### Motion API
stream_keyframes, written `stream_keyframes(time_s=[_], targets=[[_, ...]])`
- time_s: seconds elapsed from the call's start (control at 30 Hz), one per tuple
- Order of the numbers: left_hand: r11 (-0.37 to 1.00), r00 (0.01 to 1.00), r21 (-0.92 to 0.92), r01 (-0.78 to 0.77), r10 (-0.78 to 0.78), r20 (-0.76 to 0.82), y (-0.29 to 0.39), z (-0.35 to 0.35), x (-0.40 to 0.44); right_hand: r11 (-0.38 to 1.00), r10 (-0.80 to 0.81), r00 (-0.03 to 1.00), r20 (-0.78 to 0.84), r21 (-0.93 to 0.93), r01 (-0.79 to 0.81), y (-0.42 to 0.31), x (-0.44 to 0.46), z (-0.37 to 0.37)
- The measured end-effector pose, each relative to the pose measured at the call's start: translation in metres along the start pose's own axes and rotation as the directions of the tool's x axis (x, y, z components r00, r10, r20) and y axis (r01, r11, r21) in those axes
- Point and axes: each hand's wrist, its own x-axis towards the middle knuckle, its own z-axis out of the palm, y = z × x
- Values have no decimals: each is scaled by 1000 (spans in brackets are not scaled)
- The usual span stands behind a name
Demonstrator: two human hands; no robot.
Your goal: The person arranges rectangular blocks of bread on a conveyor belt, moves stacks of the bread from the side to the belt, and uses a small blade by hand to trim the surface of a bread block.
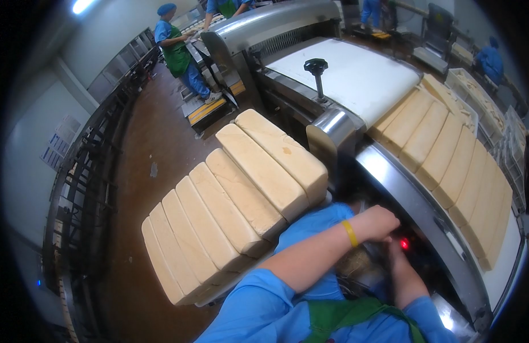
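Note:
My left hand [378,223], with a yellow band [350,233] on its wrist, is closed in a fist beside the dark side of the machine. What it grips, if anything, is hidden. My right hand [394,249] is just below it, close to a glowing red light [404,244]; its fingers are mostly out of sight. To the left of my arms lies a stack of long cream-coloured blocks [230,200] with rounded edges. More such blocks [441,154] lie side by side on the machine's right part, past a shiny metal rail [413,188].
A white conveyor belt [344,68] runs from under a metal roller housing [276,26]. A black knob [316,67] sticks up at its near edge. White crates [476,103] stand at the right. A co-worker in a green apron [176,57] stands on a step at the back left.

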Motion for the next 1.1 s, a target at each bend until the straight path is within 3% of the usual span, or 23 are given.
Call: stream_keyframes(time_s=[0.27, 1.1], targets=[[1000, 1000, 2, -10, 10, 0, -1, 0, 0, 992, 19, 999, -49, 126, -13, -32, 1, 33], [1000, 1000, -5, 11, -11, 26, 2, -5, -2, 985, 37, 997, -62, 169, -26, -44, -4, 48]])
